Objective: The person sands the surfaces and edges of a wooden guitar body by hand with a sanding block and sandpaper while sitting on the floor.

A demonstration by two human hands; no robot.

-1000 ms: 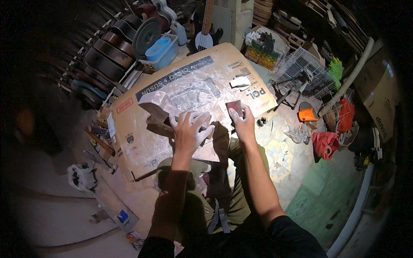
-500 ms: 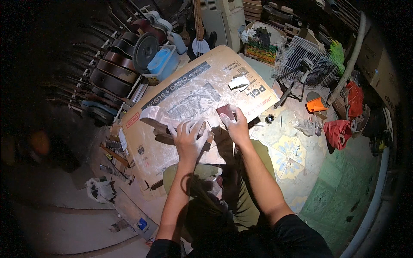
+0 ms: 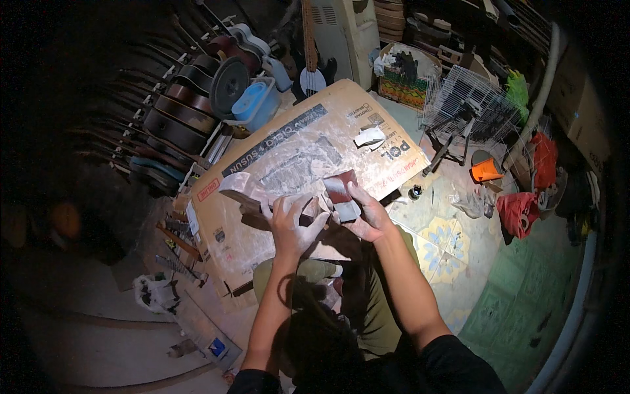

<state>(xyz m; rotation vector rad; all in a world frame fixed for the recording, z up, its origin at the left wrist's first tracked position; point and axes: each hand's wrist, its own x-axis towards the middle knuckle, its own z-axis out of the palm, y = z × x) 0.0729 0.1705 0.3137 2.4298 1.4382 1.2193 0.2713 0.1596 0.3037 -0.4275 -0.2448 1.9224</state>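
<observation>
A dust-covered, curved wooden piece (image 3: 244,188) lies over the cardboard sheet (image 3: 252,253) in front of my knees. My left hand (image 3: 293,222) is closed on its near right part, with the fingers bent over the wood. Between the fingers and thumb of my right hand (image 3: 369,220) is a sheet of sandpaper (image 3: 340,186), bent so that its reddish-brown face and a paler grey part both show. The sandpaper is beside my left fingertips; whether it touches the wood cannot be made out. White dust coats both hands and the cardboard.
A crumpled whitish scrap (image 3: 369,137) lies on the cardboard's far right. Guitars (image 3: 172,118) hang in a row at far left, near a clear tub (image 3: 264,105). At right are a wire rack (image 3: 462,98), an orange container (image 3: 485,169), a red bag (image 3: 518,211) and a small dark jar (image 3: 415,192).
My right hand has turned palm-up and come lower, and the sandpaper now shows bent with a grey part. My left hand keeps its hold on the wood, and the view has shifted slightly.
</observation>
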